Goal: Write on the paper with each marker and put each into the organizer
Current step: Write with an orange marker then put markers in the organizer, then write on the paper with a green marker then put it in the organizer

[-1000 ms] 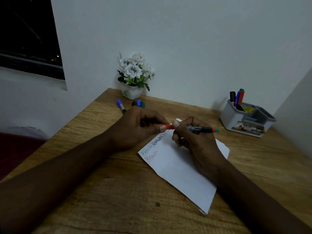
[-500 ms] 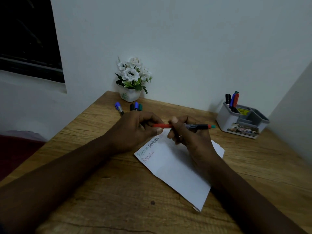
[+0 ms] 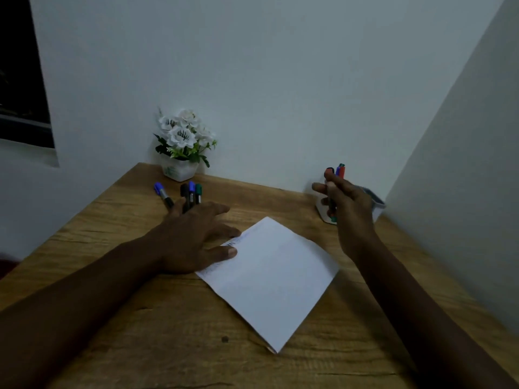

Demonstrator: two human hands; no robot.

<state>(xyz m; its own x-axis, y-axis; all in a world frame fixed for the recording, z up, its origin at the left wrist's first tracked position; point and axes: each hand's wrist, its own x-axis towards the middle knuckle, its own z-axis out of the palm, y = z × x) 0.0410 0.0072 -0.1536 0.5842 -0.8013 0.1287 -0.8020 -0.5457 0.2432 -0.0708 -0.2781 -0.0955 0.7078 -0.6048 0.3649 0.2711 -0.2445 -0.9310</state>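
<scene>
A white paper [image 3: 269, 279] with faint writing along its left edge lies on the wooden table [image 3: 157, 341]. My left hand [image 3: 193, 237] rests flat and open at the paper's left edge, thumb on the sheet. My right hand [image 3: 348, 209] is raised in front of the organizer [image 3: 377, 204] at the back right, gripping a red-capped marker [image 3: 330, 192] upright, cap up. Other markers [image 3: 340, 171] stand in the organizer behind it. Several loose markers [image 3: 191, 192] lie beyond my left hand, with a blue-capped one [image 3: 162, 193] apart to the left.
A small white pot of white flowers [image 3: 182, 147] stands against the back wall behind the loose markers. A side wall [image 3: 463, 192] closes the table on the right, just past the organizer. A dark window is at the upper left.
My hands came apart after pressing the cap onto the marker. The right hand carried the marker up and right to the organizer; the left dropped flat beside the paper.
</scene>
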